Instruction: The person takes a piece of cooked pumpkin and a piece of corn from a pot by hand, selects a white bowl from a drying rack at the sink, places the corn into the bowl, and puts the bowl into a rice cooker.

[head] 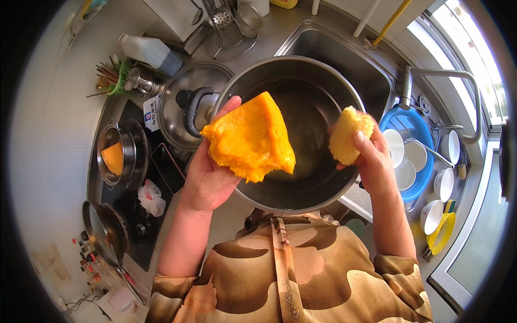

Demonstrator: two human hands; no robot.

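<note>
My left hand (pixel 212 175) holds a large wedge of orange pumpkin (pixel 252 139) from below, its hollowed flesh facing up. In my right hand (pixel 373 155) is a short piece of corn on the cob (pixel 350 135), gripped with the thumb on top. Both are above a wide, deep metal pot (pixel 311 76), whose inside looks dark and wet; how much liquid it holds I cannot tell. A metal pot lid (pixel 171 117) with a black handle lies to the left of the pot, close to my left hand.
Behind the pot is a steel sink (pixel 343 46) with a faucet (pixel 444 72). A blue basin (pixel 424 181) with white bowls stands at right. Left, a small steel pot (pixel 128 141) holds another pumpkin piece (pixel 113 158); a glass-lidded pan (pixel 103 234) and plastic bag (pixel 152 198) are near the cooktop.
</note>
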